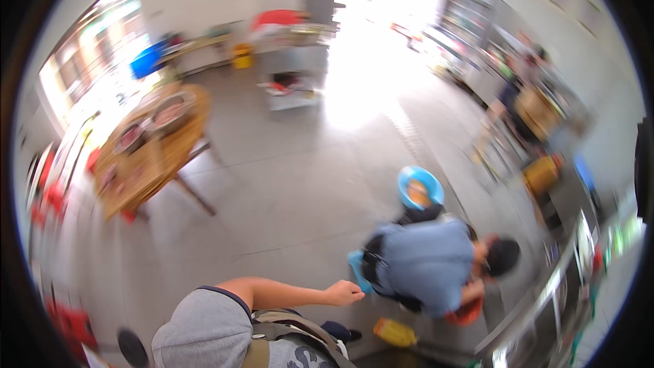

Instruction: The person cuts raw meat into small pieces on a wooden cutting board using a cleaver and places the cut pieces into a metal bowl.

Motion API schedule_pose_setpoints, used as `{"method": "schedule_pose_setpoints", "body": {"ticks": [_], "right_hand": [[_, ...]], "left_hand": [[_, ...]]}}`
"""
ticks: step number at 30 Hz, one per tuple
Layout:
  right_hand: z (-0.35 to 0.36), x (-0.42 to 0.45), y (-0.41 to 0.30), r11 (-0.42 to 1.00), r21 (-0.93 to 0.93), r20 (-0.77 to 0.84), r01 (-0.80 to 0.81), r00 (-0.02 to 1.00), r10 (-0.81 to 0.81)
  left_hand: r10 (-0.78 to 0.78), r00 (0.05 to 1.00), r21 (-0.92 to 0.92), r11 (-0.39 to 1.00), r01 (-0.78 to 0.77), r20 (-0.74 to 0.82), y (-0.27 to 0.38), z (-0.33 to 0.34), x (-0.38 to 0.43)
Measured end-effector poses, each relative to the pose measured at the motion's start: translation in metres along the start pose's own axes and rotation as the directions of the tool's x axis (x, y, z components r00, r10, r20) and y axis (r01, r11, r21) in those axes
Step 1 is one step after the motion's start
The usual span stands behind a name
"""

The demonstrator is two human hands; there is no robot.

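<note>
My left hand (345, 292) is held out in front of my body at the end of a bent arm. Its fingers are curled closed, and nothing shows in them. Close beyond it, a person in a blue shirt (426, 266) and dark cap sits bent over on a light blue stool (360, 272). That person's hands are at a red basin (466, 313) low on the floor. A yellow plastic container (394, 332) lies on the floor near my feet. My right hand is out of view. A strap (259, 350) crosses my grey shirt.
A light blue basin (435, 184) with orange-brown contents stands beyond the seated person. To the left is a wooden table (153, 184) with bowls of what looks like meat. A metal cart (291, 64) stands at the back. Metal counter edges (536, 301) run along the right.
</note>
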State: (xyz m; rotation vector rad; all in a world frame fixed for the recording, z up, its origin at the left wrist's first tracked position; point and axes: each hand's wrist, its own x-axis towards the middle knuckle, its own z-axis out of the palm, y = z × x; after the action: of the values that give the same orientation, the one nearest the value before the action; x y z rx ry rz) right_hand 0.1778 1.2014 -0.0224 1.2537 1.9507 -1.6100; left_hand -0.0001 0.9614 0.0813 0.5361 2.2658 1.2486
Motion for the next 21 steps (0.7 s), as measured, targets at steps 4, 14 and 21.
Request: {"method": "schedule_pose_setpoints", "body": {"ticks": [4, 14, 21], "right_hand": [[0.154, 0.002, -0.094, 0.936, -0.229, 0.35, 0.265, 0.92, -0.175], [0.397, -0.037, -0.142, 0.699, -0.567, 0.658, 0.437, 0.75, 0.064], [0.495, 0.043, -0.17, 0.792, -0.521, 0.647, 0.319, 0.753, 0.121]], "left_hand": [[-0.168, 0.854, -0.048, 0.985, 0.166, -0.492, -0.12, -0.113, -0.117], [-0.745, 0.149, -0.63, 0.639, 0.443, -0.65, -0.27, -0.187, -0.4], [-0.768, 0.032, -0.726, 0.618, 0.301, -0.64, -0.319, -0.272, -0.444]]}}
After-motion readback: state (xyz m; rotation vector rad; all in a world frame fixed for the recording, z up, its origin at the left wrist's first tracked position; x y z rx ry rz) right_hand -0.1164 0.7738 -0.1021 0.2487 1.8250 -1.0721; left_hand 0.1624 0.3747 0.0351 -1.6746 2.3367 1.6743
